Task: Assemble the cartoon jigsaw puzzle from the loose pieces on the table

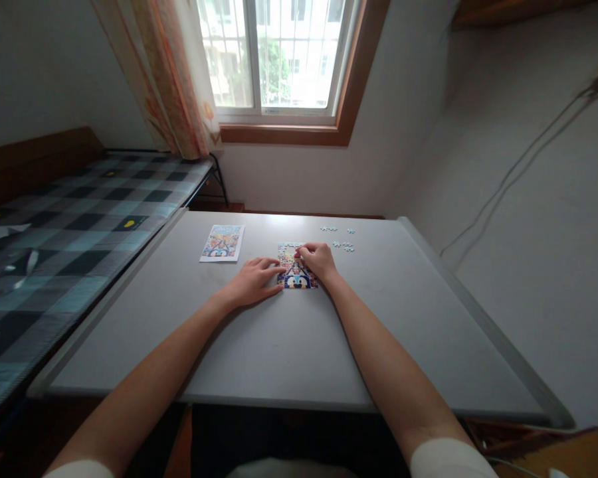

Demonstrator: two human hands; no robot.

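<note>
A partly assembled jigsaw puzzle [299, 281] lies flat on the white table [279, 358], with a dark blue and white figure along its near side. My left hand [255, 280] rests at the puzzle's left edge, fingers spread and fingertips on it. Over the upper right part of the puzzle is my right hand [317, 259], its fingers pinched together at the surface; whatever is between the fingertips is too small to make out. Loose puzzle pieces [349, 247] lie to the right and behind. A printed picture card [222, 243] sits to the left.
To the left stands a bed [80, 219] with a checked cover and a clear plastic item on it. A curtain [172, 79] hangs beside the window [289, 53] behind the table. A cable [508, 172] runs down the right wall.
</note>
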